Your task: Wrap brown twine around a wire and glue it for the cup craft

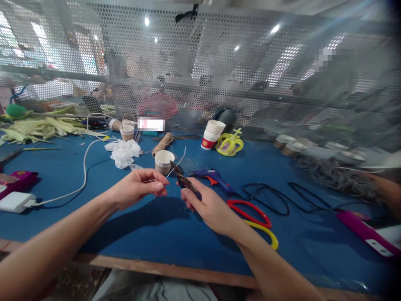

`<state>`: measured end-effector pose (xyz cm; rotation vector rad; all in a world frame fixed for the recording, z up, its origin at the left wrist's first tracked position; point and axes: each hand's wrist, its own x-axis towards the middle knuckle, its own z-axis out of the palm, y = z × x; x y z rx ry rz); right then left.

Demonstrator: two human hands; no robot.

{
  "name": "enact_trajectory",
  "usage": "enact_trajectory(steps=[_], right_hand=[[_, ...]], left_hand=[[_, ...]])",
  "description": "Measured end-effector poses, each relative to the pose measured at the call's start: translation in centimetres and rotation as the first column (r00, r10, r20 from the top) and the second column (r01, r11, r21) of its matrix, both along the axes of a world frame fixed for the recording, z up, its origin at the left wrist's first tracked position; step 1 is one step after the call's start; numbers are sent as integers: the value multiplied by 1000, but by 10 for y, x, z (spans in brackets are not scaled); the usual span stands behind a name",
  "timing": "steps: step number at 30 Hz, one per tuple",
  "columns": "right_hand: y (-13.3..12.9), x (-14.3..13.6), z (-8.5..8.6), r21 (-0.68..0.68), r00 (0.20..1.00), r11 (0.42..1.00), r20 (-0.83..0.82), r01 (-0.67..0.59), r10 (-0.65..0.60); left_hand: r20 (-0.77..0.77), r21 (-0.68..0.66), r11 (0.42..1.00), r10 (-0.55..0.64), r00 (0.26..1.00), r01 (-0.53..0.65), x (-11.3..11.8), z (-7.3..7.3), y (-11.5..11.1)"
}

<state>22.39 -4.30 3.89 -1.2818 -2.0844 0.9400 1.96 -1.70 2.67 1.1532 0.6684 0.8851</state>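
Observation:
My left hand (146, 187) is closed with a thin, whitish twisted wire (181, 157) pinched between thumb and fingers. The wire's free end rises up to the right. Dark pliers (187, 183) are gripped in my right hand (203, 202), and their jaws meet the wire just right of my left fingertips. Whether the jaws are fully closed I cannot make out. Right behind my hands stands a small paper cup (164, 161) with a brownish wrap. A blue hot glue gun (216, 179) lies beyond my right hand.
Red (250, 212) and yellow loops (270, 237) lie by my right forearm. Behind are twine (163, 144), crumpled white plastic (124, 153), stacked cups (211, 136) and a yellow crown-shaped piece (230, 145). Black cable (266, 198) runs right toward a purple power strip (365, 232). Another person's arm shows at right.

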Motion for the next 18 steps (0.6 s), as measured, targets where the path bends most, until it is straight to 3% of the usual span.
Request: enact_trajectory(steps=[3,13,18], right_hand=[[-3,-2,2,-4,1000,1000,-23,-14,14],[-5,-6,-1,-22,998,999,-34,-47,46],[-5,-5,0,-16,998,998,-33,-55,54]], left_hand=[[93,-59,997,-43,995,49,8,-2,-4],[108,121,992,23,994,-36,15,-5,-11],[136,46,993,-117,984,111,6,-6,-4]])
